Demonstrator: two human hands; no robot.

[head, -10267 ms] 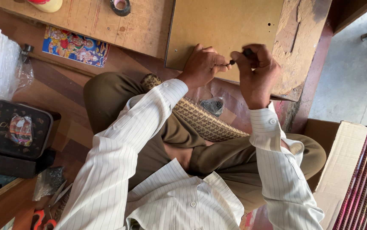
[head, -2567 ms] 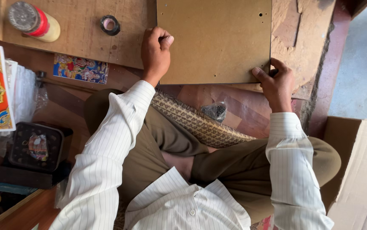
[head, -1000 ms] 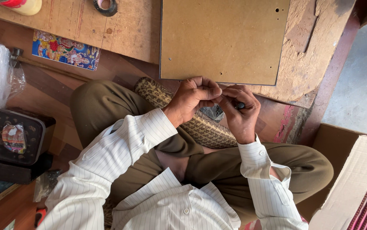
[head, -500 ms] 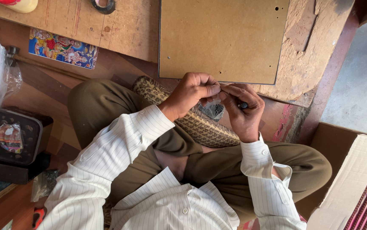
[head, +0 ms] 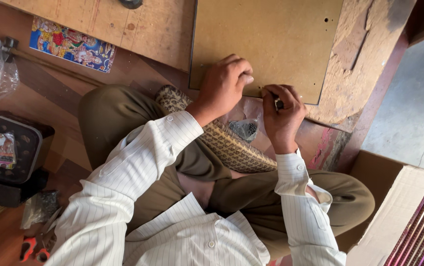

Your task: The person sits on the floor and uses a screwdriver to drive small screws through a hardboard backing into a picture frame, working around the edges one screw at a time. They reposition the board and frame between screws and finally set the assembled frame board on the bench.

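Fingers first, head view, the only one I have. Left hand [head: 224, 83] curled into a loose fist, knuckles and fingertips pressed down on the near edge of the brown board [head: 266, 44]; whether anything small sits inside the curl, I cannot tell. Right hand [head: 282, 116] fingers closed tight around a small dark tool [head: 279, 104], only its tip showing above the thumb, just at the board's near edge and close beside the left hand.

Board lies flat on the wooden table [head: 162, 29], its near edge overhanging toward my lap. Thin, stiff sheet by the look of it, hardboard or similar; small holes near its far right corner and along the near edge. I judge it light, rigid, not slippery, prone to flex or chip at corners. Best held flat by an edge, or pinned from above as the left hand does.

Between the wrists, on a woven mat [head: 231, 145] over my knee, a small clear bag [head: 245, 129] of dark bits. Colourful picture card [head: 71, 44] at the table's near left edge. Cardboard box [head: 394, 197] to the right.
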